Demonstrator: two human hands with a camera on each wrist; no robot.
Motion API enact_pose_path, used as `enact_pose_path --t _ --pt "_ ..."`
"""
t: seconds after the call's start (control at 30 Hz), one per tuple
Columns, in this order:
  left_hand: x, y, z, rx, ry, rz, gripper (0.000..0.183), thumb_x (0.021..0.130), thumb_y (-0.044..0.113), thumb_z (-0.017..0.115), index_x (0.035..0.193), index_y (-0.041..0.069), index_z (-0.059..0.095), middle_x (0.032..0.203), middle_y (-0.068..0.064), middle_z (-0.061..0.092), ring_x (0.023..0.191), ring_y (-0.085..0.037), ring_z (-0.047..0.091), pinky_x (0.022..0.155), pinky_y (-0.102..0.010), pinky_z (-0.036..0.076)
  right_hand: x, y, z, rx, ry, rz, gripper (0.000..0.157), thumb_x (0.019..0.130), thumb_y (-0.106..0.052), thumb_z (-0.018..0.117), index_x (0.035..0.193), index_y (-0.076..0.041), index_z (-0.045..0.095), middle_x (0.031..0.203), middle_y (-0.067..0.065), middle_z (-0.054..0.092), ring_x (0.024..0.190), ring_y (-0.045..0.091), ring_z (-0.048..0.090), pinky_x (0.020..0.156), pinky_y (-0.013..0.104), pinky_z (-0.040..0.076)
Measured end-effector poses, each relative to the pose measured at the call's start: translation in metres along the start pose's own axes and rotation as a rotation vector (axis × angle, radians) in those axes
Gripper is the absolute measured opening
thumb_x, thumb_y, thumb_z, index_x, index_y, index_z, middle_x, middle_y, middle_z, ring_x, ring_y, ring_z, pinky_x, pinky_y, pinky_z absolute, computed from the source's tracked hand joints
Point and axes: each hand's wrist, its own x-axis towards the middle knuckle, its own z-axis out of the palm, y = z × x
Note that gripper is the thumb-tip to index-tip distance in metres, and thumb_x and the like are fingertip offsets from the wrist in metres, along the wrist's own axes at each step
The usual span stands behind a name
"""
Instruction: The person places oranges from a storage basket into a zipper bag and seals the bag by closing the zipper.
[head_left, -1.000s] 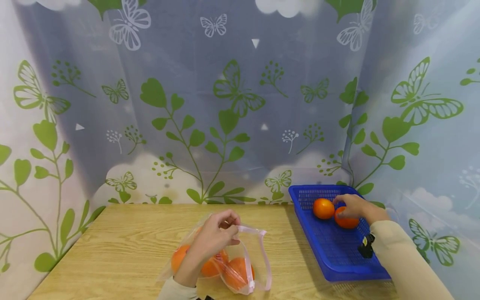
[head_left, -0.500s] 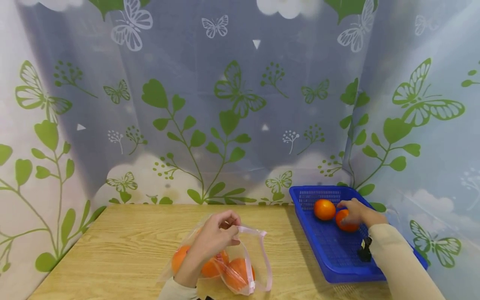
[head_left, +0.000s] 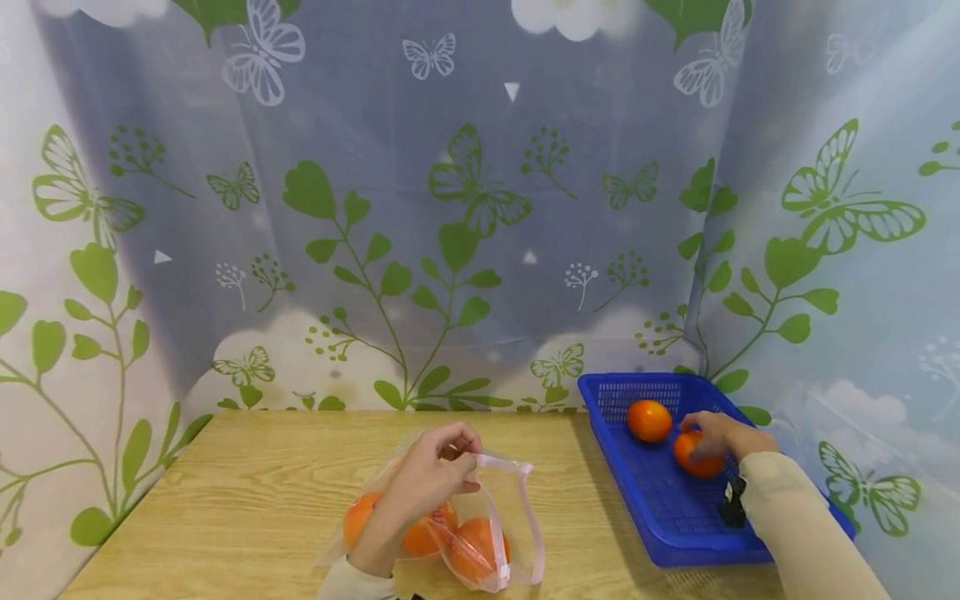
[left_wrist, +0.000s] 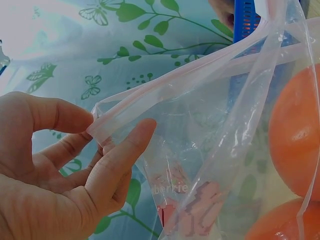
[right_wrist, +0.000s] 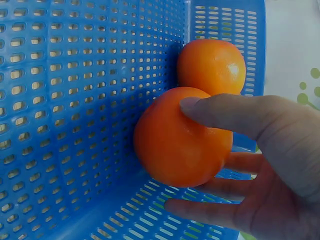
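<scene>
My left hand (head_left: 427, 467) pinches the rim of a clear zip bag (left_wrist: 175, 125) with pink edging, its mouth spread toward the right. Several oranges (head_left: 472, 550) lie inside the bag on the table. On the right, my right hand (head_left: 720, 435) reaches into a blue plastic basket (head_left: 652, 533). It grips an orange (right_wrist: 175, 145), thumb on the upper face and fingers around the far side in the right wrist view. A second orange (head_left: 649, 421) sits beside it toward the basket's back left, overlapped by the gripped one in the right wrist view.
A light wooden table (head_left: 255, 475) carries the bag and basket. Behind and to the sides hangs a printed curtain (head_left: 480, 275) with leaves and butterflies, close behind the basket's back edge. The basket's perforated wall rises around the oranges.
My right hand and the orange under it have shifted slightly toward the front of the basket, away from the other orange. The left hand and bag stay still.
</scene>
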Motion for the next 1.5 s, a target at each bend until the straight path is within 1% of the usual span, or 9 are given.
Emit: enact_pose_path --t 0.2,0.33,0.47,0.63,0.87,1.07,1.17,1.33,1.5 --pt "0.0 0.0 0.001 0.002 0.004 -0.003 0.007 0.098 0.003 0.057 0.1 0.002 0.064 0.098 -0.009 0.06 0.087 -0.02 0.06 0.076 -0.037 0.068 -0.001 0.0 0.002 0.035 -0.005 0.02 0.057 0.079 -0.012 0.082 0.129 0.004 0.06 0.131 0.042 0.053 0.116 0.053 0.056 0.089 0.058 0.058" --pt "0.0 0.0 0.001 0.006 0.004 0.002 0.007 0.098 0.003 0.057 0.1 0.002 0.064 0.098 -0.01 0.06 0.087 -0.02 0.061 0.075 -0.037 0.068 -0.001 0.002 0.003 0.1 -0.011 0.042 0.059 0.08 -0.011 0.082 0.131 0.005 0.059 0.134 0.043 0.049 0.113 0.051 0.055 0.08 0.052 0.062" --pt "0.0 0.0 0.001 0.01 0.005 0.008 0.007 0.098 0.003 0.058 0.099 0.002 0.064 0.097 -0.009 0.06 0.087 -0.02 0.061 0.075 -0.037 0.068 -0.003 0.003 0.005 0.147 -0.026 0.07 0.059 0.081 -0.012 0.08 0.135 0.002 0.058 0.134 0.041 0.047 0.105 0.045 0.058 0.07 0.045 0.062" --pt "0.0 0.0 0.001 0.007 0.004 0.008 0.007 0.097 0.002 0.058 0.099 0.002 0.064 0.096 -0.009 0.06 0.087 -0.02 0.061 0.075 -0.038 0.068 -0.006 0.004 0.005 0.157 -0.028 0.054 0.059 0.081 -0.012 0.077 0.136 0.0 0.059 0.132 0.037 0.05 0.097 0.035 0.058 0.068 0.042 0.061" --pt "0.0 0.0 0.001 0.007 0.006 0.002 0.007 0.098 0.003 0.058 0.1 0.002 0.065 0.097 -0.009 0.06 0.087 -0.02 0.061 0.075 -0.037 0.068 -0.006 0.005 0.0 0.2 0.013 -0.012 0.055 0.08 -0.011 0.078 0.131 0.002 0.061 0.122 0.034 0.055 0.093 0.034 0.061 0.064 0.044 0.064" --pt "0.0 0.0 0.001 0.006 0.005 0.0 0.007 0.098 0.003 0.057 0.1 0.002 0.064 0.097 -0.009 0.059 0.087 -0.02 0.061 0.076 -0.038 0.068 -0.011 0.0 -0.007 0.201 0.066 -0.091 0.057 0.08 -0.013 0.079 0.131 0.003 0.06 0.11 0.029 0.062 0.089 0.031 0.062 0.061 0.037 0.062" --pt "0.0 0.0 0.001 0.005 0.004 0.001 0.007 0.098 0.003 0.057 0.1 0.002 0.064 0.096 -0.008 0.059 0.088 -0.02 0.061 0.076 -0.038 0.068 -0.016 -0.005 -0.009 0.216 0.087 -0.11 0.059 0.08 -0.016 0.08 0.133 0.002 0.06 0.111 0.028 0.063 0.091 0.031 0.063 0.059 0.036 0.062" --pt "0.0 0.0 0.001 0.008 0.003 0.005 0.007 0.098 0.003 0.058 0.099 0.002 0.064 0.096 -0.008 0.059 0.087 -0.02 0.061 0.076 -0.038 0.068 -0.026 -0.014 -0.008 0.176 0.155 -0.167 0.062 0.08 -0.022 0.083 0.133 0.002 0.061 0.118 0.031 0.063 0.095 0.033 0.063 0.067 0.035 0.059" --pt "0.001 0.0 0.001 0.011 0.003 0.006 0.007 0.098 0.004 0.057 0.099 0.002 0.064 0.095 -0.008 0.059 0.087 -0.02 0.061 0.075 -0.037 0.068 -0.034 -0.024 -0.012 0.131 0.223 -0.199 0.061 0.08 -0.024 0.083 0.132 0.0 0.062 0.121 0.029 0.064 0.096 0.032 0.062 0.076 0.041 0.057"
